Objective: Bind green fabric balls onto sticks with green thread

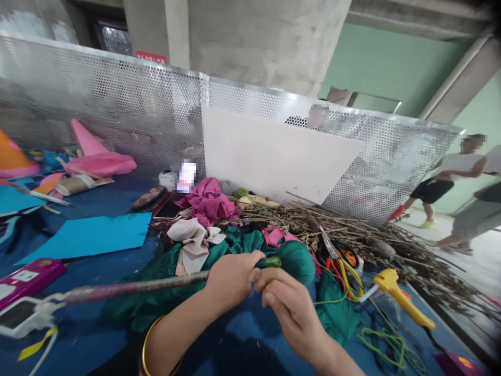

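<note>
My left hand [230, 282] is wrapped round a long stick [136, 287] bound in brown and purplish strips, near its right end. Just beyond my fingers, yellow-green thread [273, 261] is wound round the neck below a dark green cloth-covered ball [298, 261]. Close against the left one, my right hand [293, 310] has its fingers curled in a pinch at the neck; what lies between the fingertips is hidden. A thin green string [332, 301] runs rightward from behind my right hand. Dark green cloth [338, 308] lies beneath and around the ball.
Scissors with yellow handles [354, 284], a yellow glue gun [405, 300] and tangled green string [391, 347] lie at right. Dry twigs [368, 240] line the table's back. Blue sheet [90, 235] and a white-framed object [19, 318] are left. A perforated metal screen [117, 99] stands behind.
</note>
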Tool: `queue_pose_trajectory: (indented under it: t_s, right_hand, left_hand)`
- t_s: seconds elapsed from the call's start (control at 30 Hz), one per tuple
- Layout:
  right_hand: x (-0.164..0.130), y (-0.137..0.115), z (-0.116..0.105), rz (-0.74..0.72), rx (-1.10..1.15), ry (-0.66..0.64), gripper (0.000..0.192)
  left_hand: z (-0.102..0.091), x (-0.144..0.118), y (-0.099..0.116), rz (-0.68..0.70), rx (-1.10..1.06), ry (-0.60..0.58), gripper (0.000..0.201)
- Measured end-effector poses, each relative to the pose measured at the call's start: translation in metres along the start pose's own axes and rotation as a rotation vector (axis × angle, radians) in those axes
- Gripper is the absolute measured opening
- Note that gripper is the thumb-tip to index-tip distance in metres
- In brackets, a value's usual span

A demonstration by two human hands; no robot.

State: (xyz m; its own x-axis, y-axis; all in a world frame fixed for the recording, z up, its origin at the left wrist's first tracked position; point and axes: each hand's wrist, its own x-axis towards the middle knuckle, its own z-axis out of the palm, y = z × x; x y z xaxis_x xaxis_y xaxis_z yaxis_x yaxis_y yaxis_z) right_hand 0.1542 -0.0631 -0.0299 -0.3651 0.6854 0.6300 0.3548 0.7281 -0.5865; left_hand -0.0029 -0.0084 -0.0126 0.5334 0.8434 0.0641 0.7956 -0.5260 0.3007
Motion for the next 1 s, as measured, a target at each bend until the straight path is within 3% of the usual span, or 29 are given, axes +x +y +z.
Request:
queue_pose_trajectory:
  t_s: [0.17,0.33,0.63,0.83,1.0]
  right_hand:
    - [0.004,0.006,-0.032,0.129,-0.196,0.05,0.024]
    - [0.004,0.018,-0.045,0.195,-0.291,0.049,0.027]
    - [0.007,0.046,-0.058,0.205,-0.035,-0.138,0.033]
    - [0.004,0.079,-0.041,0.251,0.188,-0.187,0.048]
    - [0.001,0.093,-0.013,0.25,0.193,-0.116,0.06]
  left_hand:
    - [-0.004,-0.002,0.001,0.09,0.057,-0.068,0.022]
    - [-0.004,-0.004,0.004,0.228,0.111,-0.11,0.024]
    - [-0.002,-0.011,0.012,0.45,0.187,-0.171,0.016]
    - [-0.015,-0.013,0.011,0.507,0.101,-0.166,0.017]
    - [-0.027,-0.012,0.002,0.39,0.007,-0.078,0.025]
